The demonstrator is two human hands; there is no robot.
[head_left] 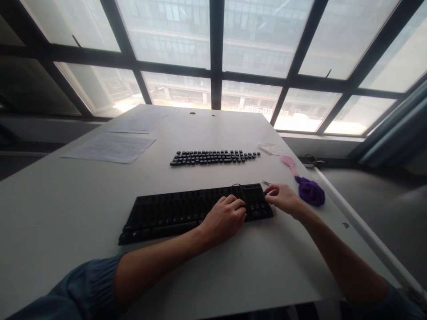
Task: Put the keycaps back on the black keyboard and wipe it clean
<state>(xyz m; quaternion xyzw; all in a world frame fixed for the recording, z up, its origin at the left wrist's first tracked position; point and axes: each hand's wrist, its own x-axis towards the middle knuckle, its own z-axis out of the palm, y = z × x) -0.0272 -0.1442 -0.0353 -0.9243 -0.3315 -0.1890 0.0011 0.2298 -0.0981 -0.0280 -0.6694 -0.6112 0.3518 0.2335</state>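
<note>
Black keyboard (173, 209), one, on white bench (83, 222), nearest me.
My left hand (224, 218) lies curled over its right part, grip unclear; my right hand (282, 198) has fingertips together at its right edge, contents unclear. Behind: loose keys (216, 158) in rows. Right: pink brush (287, 161), purple cloth (311, 191).

The person wears a top in muted, dusky blue. The left sleeve (85, 286) is loose and full, ending in a broad cuff (108, 273) gathered into close, narrow pleats, with soft folds and darker creases behind it. Of the right sleeve (395, 306) only a shadowed blue corner shows, its details too dark to make out. Below the sleeves both forearms are bare, as are the wrists and the hands (225, 218).
</note>
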